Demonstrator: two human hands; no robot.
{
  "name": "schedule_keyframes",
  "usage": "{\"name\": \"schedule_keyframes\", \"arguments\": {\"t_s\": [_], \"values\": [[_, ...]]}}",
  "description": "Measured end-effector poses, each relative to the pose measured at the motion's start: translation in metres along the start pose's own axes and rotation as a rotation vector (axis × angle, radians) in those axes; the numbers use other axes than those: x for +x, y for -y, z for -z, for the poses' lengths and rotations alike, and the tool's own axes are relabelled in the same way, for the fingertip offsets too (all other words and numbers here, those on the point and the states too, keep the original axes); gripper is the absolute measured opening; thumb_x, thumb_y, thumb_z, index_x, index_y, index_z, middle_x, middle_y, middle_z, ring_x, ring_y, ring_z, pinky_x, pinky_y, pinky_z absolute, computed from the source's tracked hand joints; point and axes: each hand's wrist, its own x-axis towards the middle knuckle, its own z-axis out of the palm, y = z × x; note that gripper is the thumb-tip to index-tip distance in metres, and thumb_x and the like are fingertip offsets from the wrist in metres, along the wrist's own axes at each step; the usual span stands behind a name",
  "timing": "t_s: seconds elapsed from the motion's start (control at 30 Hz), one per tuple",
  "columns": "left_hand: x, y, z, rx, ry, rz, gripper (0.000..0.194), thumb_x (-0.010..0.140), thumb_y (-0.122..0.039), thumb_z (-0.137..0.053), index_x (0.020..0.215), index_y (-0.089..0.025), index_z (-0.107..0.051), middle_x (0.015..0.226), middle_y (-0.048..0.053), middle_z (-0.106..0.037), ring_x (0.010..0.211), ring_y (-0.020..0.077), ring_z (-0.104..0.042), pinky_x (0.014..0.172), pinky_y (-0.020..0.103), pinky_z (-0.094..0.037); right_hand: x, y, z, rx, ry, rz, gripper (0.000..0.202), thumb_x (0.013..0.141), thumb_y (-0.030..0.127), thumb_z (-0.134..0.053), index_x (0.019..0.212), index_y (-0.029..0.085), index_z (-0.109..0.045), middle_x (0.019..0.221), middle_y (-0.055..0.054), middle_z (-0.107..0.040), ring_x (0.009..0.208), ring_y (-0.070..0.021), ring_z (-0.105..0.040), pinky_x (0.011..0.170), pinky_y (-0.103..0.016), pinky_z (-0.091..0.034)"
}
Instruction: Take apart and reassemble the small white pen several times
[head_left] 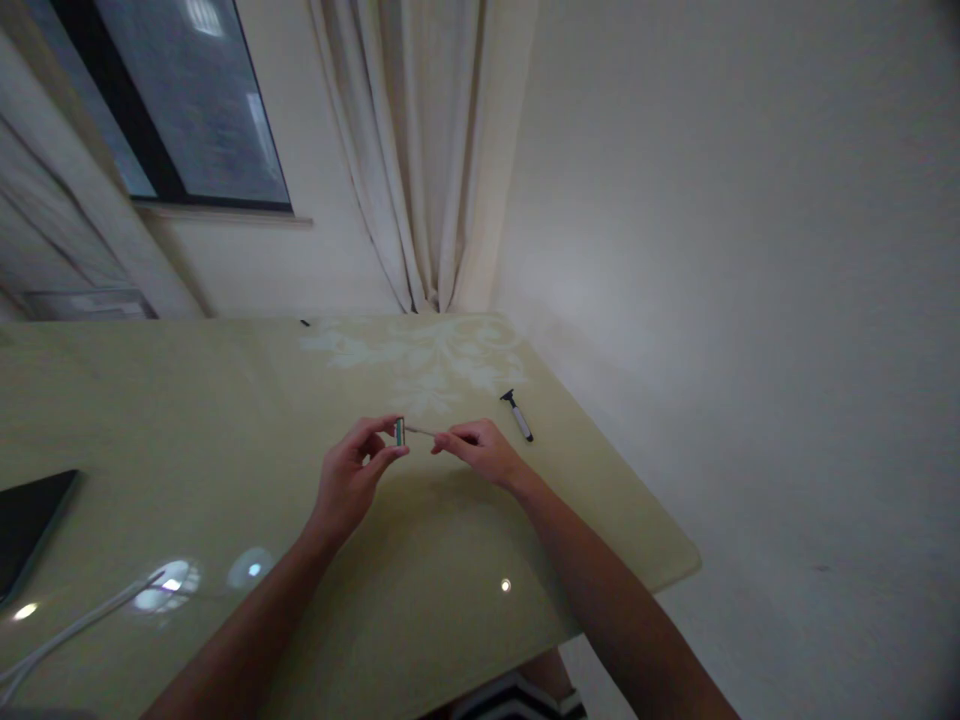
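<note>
Over the table, my left hand [358, 468] pinches a small razor cartridge [400, 432] upright between thumb and fingertips. It shows dark and greenish strips. My right hand [480, 448] is closed on a thin pale stick [421, 432], whose far end points left and meets or nearly meets the cartridge; I cannot tell if they touch. What kind of stick it is does not show clearly. Beyond my right hand, a razor handle [519, 418] in black and grey lies on the table, its narrow T-shaped end facing away from me.
The glossy yellow-green table [187, 420] has a rounded right corner near the wall [712, 300]. A dark flat device [30, 525] lies at the left edge, with white cables [82, 622] in front. A tiny black item [304, 323] sits at the far edge, near the curtain [420, 150].
</note>
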Motion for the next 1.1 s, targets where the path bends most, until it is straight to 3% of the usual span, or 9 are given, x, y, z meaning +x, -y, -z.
{"name": "schedule_keyframes", "arguments": {"t_s": [0.1,0.23,0.4,0.53,0.67,0.8,0.97,1.1], "values": [[0.0004,0.0008,-0.0008,-0.008,-0.006,-0.030,0.034,0.083,-0.037,-0.080,0.113,-0.024,-0.076,0.089,-0.001,-0.068,0.061,0.0095,-0.050,0.061,0.023,-0.044,-0.0001,0.0016,-0.0004,0.041,0.078,-0.013,0.060,0.094,0.068,-0.059,0.093,0.013,-0.085,0.055,0.005,-0.040,0.054,-0.0099,-0.035,0.054,-0.026,-0.024],[0.0008,0.0004,-0.0018,-0.010,0.003,-0.036,0.032,0.082,-0.035,-0.080,0.113,-0.024,-0.076,0.088,-0.001,-0.068,0.060,0.0091,-0.050,0.060,0.023,-0.044,0.0005,0.0012,0.0001,-0.021,-0.036,0.002,0.062,0.093,0.069,-0.059,0.089,0.013,-0.085,0.056,0.003,-0.048,0.056,-0.0101,-0.037,0.055,-0.026,-0.024],[0.0007,0.0012,-0.0024,-0.026,-0.014,-0.019,0.033,0.083,-0.035,-0.079,0.113,-0.024,-0.076,0.088,-0.002,-0.067,0.060,0.0085,-0.050,0.059,0.022,-0.043,0.0002,0.0012,-0.0006,0.008,0.026,-0.006,0.061,0.093,0.069,-0.060,0.090,0.013,-0.085,0.055,0.003,-0.045,0.055,-0.0100,-0.035,0.055,-0.026,-0.024],[0.0008,0.0021,-0.0028,-0.024,-0.008,-0.011,0.032,0.082,-0.034,-0.080,0.113,-0.024,-0.076,0.089,-0.001,-0.066,0.062,0.0090,-0.050,0.061,0.023,-0.044,-0.0002,0.0023,0.0017,-0.011,-0.073,0.003,0.063,0.093,0.069,-0.059,0.090,0.012,-0.085,0.058,0.002,-0.050,0.056,-0.0102,-0.037,0.056,-0.026,-0.025],[0.0013,0.0004,-0.0029,-0.039,-0.011,-0.001,0.033,0.081,-0.035,-0.080,0.112,-0.023,-0.076,0.089,-0.001,-0.067,0.061,0.0088,-0.049,0.060,0.023,-0.044,-0.0003,0.0026,0.0031,0.017,0.010,0.005,0.061,0.093,0.068,-0.060,0.091,0.013,-0.085,0.055,0.003,-0.045,0.055,-0.0099,-0.036,0.055,-0.026,-0.024],[0.0018,-0.0023,-0.0031,-0.039,-0.026,0.014,0.033,0.080,-0.036,-0.080,0.111,-0.023,-0.076,0.087,-0.001,-0.067,0.060,0.0088,-0.049,0.059,0.023,-0.045,0.0003,0.0000,0.0038,-0.019,-0.068,-0.012,0.065,0.093,0.071,-0.058,0.089,0.012,-0.085,0.057,0.002,-0.050,0.056,-0.0105,-0.038,0.055,-0.026,-0.025],[0.0014,-0.0028,-0.0045,-0.057,-0.021,-0.004,0.033,0.080,-0.035,-0.080,0.110,-0.023,-0.076,0.087,-0.001,-0.067,0.060,0.0090,-0.049,0.058,0.023,-0.044,0.0005,-0.0012,0.0019,0.025,0.022,-0.001,0.062,0.092,0.071,-0.060,0.091,0.013,-0.085,0.055,0.004,-0.042,0.055,-0.0101,-0.034,0.055,-0.026,-0.024],[0.0008,-0.0021,-0.0047,-0.035,-0.008,-0.009,0.033,0.080,-0.036,-0.080,0.111,-0.023,-0.076,0.086,-0.001,-0.067,0.060,0.0095,-0.050,0.058,0.023,-0.044,0.0001,0.0006,0.0010,-0.024,-0.053,0.003,0.064,0.093,0.071,-0.058,0.090,0.013,-0.085,0.056,0.003,-0.047,0.055,-0.0102,-0.036,0.055,-0.027,-0.024]]}}
